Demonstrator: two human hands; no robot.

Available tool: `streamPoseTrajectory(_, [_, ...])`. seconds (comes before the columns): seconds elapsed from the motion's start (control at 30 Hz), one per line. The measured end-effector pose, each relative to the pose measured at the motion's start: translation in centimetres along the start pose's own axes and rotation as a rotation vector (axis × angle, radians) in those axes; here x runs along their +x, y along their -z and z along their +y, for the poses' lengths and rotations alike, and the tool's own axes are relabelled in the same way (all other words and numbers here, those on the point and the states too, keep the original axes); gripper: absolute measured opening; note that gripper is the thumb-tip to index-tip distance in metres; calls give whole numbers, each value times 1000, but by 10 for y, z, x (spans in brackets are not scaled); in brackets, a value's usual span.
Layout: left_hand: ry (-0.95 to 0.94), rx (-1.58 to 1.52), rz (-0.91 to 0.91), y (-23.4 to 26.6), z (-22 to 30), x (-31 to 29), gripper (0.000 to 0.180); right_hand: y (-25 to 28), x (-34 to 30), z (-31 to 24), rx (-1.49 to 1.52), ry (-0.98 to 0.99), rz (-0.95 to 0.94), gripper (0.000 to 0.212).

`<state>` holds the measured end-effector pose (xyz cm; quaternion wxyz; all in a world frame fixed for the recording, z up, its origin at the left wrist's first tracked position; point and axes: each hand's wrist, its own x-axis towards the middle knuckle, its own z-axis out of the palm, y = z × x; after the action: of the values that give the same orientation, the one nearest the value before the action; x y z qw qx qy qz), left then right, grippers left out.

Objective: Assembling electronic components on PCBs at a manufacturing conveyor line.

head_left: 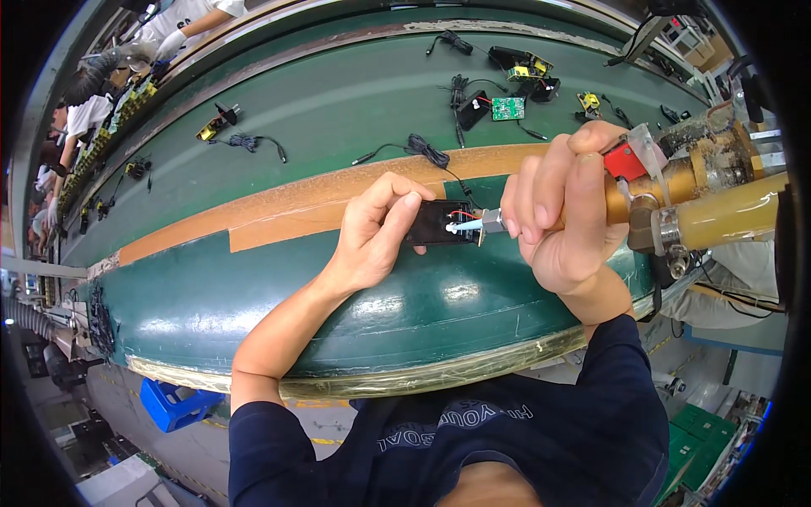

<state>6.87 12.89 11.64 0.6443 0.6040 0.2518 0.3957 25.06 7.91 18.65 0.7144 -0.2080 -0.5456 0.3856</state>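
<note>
My left hand (378,232) pinches the left end of a black plastic power adapter case (427,223) between thumb and fingers, above the green bench top. Thin red wires and the edge of a circuit board show at the case's right end. My right hand (564,207) is wrapped around a brass-coloured dispensing gun (619,201) with a red switch (623,160) and a thick yellowish hose (731,215). The gun's pale blue nozzle (470,226) points left into the open case. A dab of white paste (452,228) sits at its tip; whether the tip touches the case I cannot tell.
Beyond the tan strip (296,199) runs a green conveyor belt (338,110) carrying coiled black cables (427,150), a green circuit board (508,108) and several adapter parts. Other people work at the far left, one with a white-gloved hand (171,45). A blue stool (173,406) stands below the bench.
</note>
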Motion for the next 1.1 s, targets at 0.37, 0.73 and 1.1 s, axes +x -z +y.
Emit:
streamPoseTrajectory(0.37, [10, 17, -21, -1, -2, -3, 13, 4, 0, 8, -17, 66, 35, 16])
streamPoseTrajectory(0.73, [32, -46, 27, 3, -5, 1, 13, 0, 3, 9, 17, 83, 42, 18])
streamPoseTrajectory(1.1, [-127, 82, 249, 65, 9, 58, 38, -34, 1, -18, 4, 85, 103, 18])
